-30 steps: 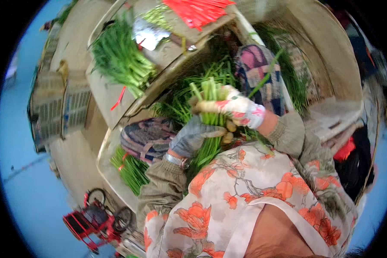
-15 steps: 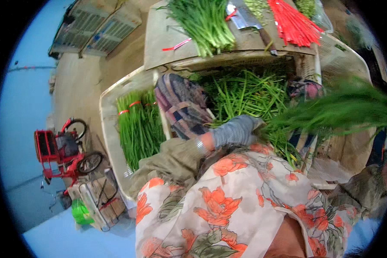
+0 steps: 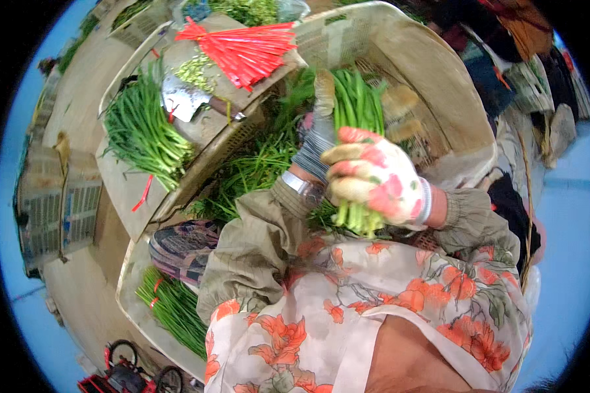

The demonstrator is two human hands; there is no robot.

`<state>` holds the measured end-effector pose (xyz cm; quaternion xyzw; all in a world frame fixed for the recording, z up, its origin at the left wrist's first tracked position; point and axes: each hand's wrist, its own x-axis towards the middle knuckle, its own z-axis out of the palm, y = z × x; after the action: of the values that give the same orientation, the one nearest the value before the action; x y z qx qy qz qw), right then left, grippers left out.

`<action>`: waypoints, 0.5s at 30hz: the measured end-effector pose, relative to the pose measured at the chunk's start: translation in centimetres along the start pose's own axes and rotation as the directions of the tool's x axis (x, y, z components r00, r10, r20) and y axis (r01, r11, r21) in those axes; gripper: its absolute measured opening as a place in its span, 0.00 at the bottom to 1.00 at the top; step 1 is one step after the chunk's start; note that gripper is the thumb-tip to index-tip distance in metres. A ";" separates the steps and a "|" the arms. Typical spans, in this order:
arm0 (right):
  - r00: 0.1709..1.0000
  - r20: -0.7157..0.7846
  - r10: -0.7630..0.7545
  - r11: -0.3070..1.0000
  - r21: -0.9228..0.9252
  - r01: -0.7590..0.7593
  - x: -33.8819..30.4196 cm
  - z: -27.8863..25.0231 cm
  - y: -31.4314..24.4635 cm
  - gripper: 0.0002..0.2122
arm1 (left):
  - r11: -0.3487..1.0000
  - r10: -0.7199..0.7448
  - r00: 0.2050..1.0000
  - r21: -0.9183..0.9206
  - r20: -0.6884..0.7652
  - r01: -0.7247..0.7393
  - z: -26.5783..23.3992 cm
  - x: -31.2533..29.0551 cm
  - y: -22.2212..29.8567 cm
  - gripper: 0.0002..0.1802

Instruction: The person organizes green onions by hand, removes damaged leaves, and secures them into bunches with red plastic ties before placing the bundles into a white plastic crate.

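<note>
My right hand (image 3: pixel 380 175), in a white glove with pink and red patches, is closed around a bunch of green chives (image 3: pixel 359 101). Pale stalk ends stick out below the fist, and the leaves point away from me. Close along the bunch's left side is my left hand (image 3: pixel 318 134), in a grey glove with yellowish fingertips. Its visible fingers are stretched upward; the bunch and the other hand hide part of it. Below and left of the hands, a heap of loose green leaves (image 3: pixel 255 167) lies beneath a board's edge.
On the board (image 3: pixel 121 203) sit chives (image 3: pixel 144 128) with red ties, a cleaver (image 3: pixel 187 98) and a fan of red strips (image 3: pixel 246 49). Tied chives (image 3: pixel 174 308) lie in a pale crate at lower left. A large pale crate (image 3: pixel 432 72) stands at right.
My view has turned right. The right hand has come in from the far right edge with the chives, now held in front of me. My left hand has moved up beside the bunch.
</note>
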<state>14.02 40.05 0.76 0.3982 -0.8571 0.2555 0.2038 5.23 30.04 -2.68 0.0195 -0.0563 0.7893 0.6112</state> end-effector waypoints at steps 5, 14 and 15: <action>0.985 0.170 -0.006 1.000 -0.023 0.010 -1.7 -2.4 0.0 0.16 | 0.938 0.248 0.969 0.258 -0.027 -0.233 -2.2 1.0 2.4 0.17; 0.662 -0.224 0.715 0.694 0.339 -0.635 -3.0 0.4 -0.9 0.43 | 0.688 0.502 0.861 0.565 0.084 -0.456 -0.7 0.1 3.9 0.15; 0.701 -0.108 0.705 0.708 0.160 -0.688 -3.1 1.9 -1.1 0.45 | 0.692 0.550 0.833 0.528 0.056 -0.493 -1.1 -0.1 4.1 0.14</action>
<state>16.47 40.10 -2.09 0.0328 -0.9096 0.3903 0.1387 1.31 29.03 -4.01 0.1257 0.1892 0.9146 0.3347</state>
